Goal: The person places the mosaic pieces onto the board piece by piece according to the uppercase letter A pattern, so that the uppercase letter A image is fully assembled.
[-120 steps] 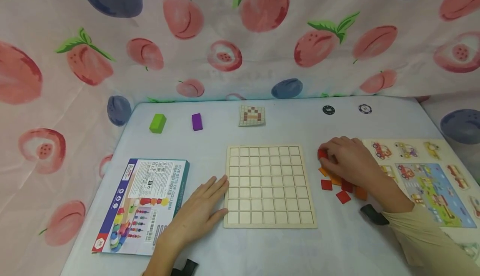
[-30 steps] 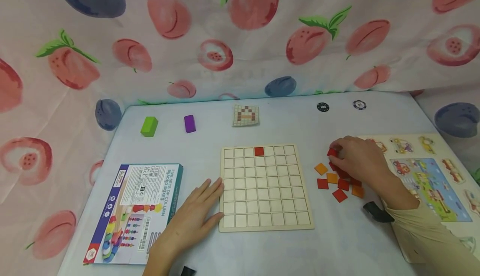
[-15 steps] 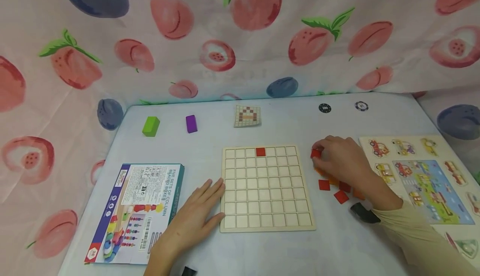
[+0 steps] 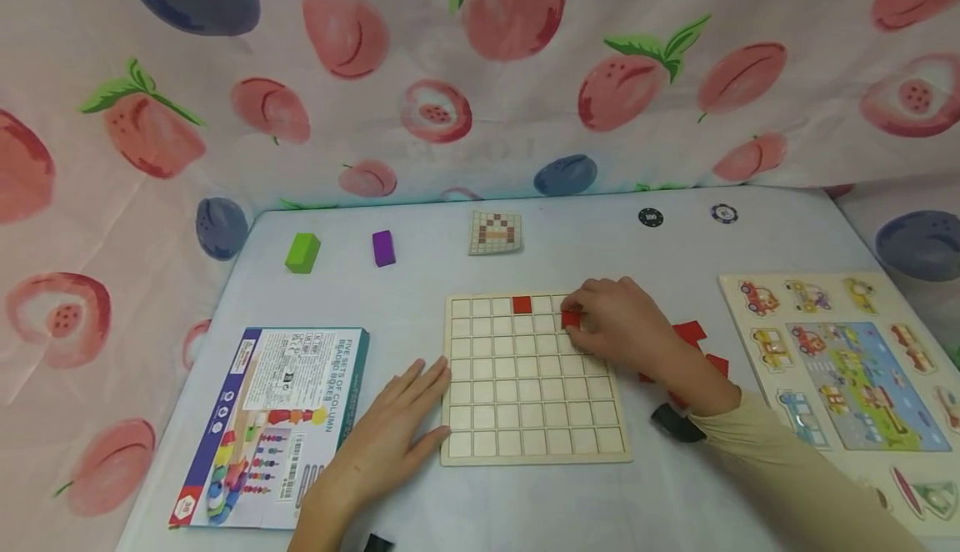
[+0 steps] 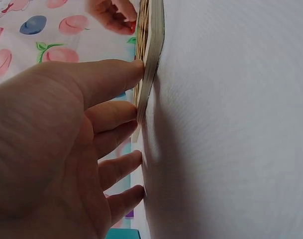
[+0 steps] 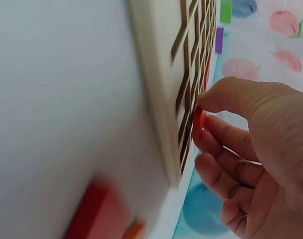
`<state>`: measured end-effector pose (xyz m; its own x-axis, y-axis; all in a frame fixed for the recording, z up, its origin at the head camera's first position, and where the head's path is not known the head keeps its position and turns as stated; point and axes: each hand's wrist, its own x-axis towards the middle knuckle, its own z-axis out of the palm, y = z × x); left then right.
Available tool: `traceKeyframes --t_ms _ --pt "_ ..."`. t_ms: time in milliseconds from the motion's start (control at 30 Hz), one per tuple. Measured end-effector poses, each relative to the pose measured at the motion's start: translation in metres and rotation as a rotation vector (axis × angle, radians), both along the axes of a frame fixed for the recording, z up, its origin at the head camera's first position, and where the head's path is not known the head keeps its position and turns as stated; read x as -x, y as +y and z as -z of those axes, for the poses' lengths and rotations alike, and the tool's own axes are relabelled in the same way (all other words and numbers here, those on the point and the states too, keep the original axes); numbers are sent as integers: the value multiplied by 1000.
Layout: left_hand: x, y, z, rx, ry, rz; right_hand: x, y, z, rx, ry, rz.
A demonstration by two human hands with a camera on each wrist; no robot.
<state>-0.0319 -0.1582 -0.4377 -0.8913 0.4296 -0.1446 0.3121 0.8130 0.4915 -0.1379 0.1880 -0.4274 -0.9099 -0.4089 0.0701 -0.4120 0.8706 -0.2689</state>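
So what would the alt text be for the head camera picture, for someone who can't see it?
A person's right hand pinches a red tile over a wooden grid board on a table, near one red tile already placed. The left hand lies flat against the board's left edge, beside a toy box.

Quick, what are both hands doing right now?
Left hand: open, fingers flat against the wooden grid board.
Right hand: pinching a red tile over the board.

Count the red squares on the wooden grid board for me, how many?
2: one red square sits in the top row, and the right hand pinches another red square over the second row. The hand may hide more.
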Motion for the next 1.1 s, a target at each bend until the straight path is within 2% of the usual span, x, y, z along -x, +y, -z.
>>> traceKeyframes --t_ms 233,600,900,1100 --pt "0 0 1 -1 8 26 0 -22 0 0 -58 -39" --pt "0 2 -3 0 -3 5 -1 -23 -2 66 -52 -57" --pt "0 0 -1 5 7 10 -4 -16 3 79 -67 -91" --pt "0 -1 0 3 8 12 -12 7 6 82 -71 -79"
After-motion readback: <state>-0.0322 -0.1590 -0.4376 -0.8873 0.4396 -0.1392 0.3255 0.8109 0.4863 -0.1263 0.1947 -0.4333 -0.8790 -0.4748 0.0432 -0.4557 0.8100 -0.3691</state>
